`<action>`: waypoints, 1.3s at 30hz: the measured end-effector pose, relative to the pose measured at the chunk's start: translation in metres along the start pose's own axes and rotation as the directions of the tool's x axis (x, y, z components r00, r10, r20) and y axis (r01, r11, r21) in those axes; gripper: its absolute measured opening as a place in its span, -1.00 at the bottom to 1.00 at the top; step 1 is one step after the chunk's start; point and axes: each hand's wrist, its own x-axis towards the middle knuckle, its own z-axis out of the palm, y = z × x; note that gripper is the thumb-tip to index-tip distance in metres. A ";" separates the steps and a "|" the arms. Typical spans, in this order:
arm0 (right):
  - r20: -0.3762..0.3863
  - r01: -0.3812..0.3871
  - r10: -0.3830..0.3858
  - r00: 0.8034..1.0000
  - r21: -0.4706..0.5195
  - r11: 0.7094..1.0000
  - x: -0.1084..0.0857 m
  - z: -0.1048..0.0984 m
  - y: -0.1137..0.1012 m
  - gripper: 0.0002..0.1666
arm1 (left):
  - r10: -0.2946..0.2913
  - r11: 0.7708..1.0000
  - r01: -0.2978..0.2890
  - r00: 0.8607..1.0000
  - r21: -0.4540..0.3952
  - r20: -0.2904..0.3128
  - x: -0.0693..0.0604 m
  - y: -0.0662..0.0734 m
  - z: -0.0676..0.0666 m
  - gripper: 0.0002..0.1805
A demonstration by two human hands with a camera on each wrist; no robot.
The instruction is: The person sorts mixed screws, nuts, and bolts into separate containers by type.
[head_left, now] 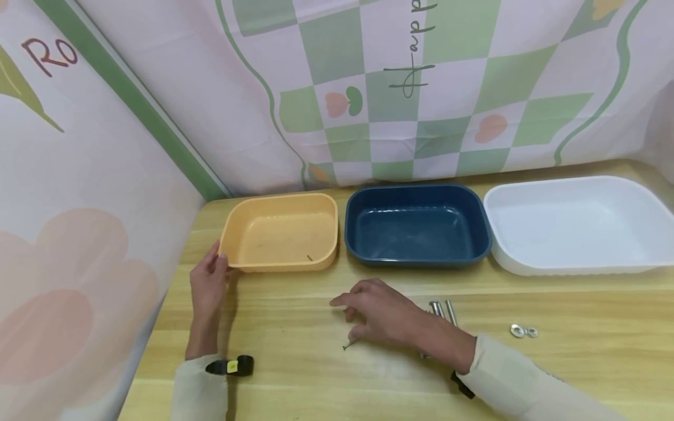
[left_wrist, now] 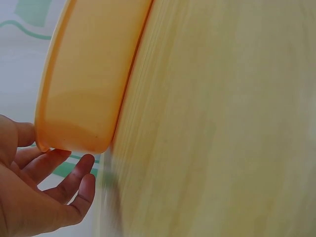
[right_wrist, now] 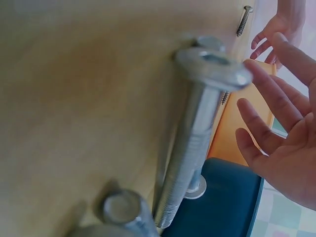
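Note:
My left hand (head_left: 209, 285) grips the near left corner of the yellow tray (head_left: 279, 234) by its rim. In the left wrist view the thumb lies over the rim of this tray (left_wrist: 89, 74) and fingers are below it. A small screw (head_left: 309, 258) lies inside the tray. My right hand (head_left: 387, 313) hovers over the table with its fingers loosely bent and nothing held. Close to its thumb lies a small screw (head_left: 348, 345), seen apart from the fingers in the right wrist view. Large silver bolts (right_wrist: 190, 133) lie under the right wrist.
A dark blue tray (head_left: 416, 261) stands at the middle back, with a white tray (head_left: 584, 234) to its right. Silver washers or nuts (head_left: 518, 331) lie on the wooden table (head_left: 284, 362) at the right. A patterned cloth (head_left: 389, 105) hangs behind the trays.

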 end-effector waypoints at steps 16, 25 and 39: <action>0.006 0.014 -0.014 1.000 -0.011 1.000 0.001 0.004 0.005 -0.43 | -0.007 1.000 0.007 1.000 -0.010 0.004 0.000 0.000 0.001 -0.52; 0.046 0.032 -0.031 0.998 -0.018 0.999 0.003 0.004 0.004 -0.54 | 0.019 1.000 -0.019 1.000 -0.013 -0.007 0.002 -0.001 0.001 -0.53; 0.023 0.079 -0.079 0.997 -0.027 0.996 0.006 0.007 0.006 -0.67 | 0.024 0.999 -0.025 1.000 -0.032 -0.008 0.002 -0.002 0.001 -0.54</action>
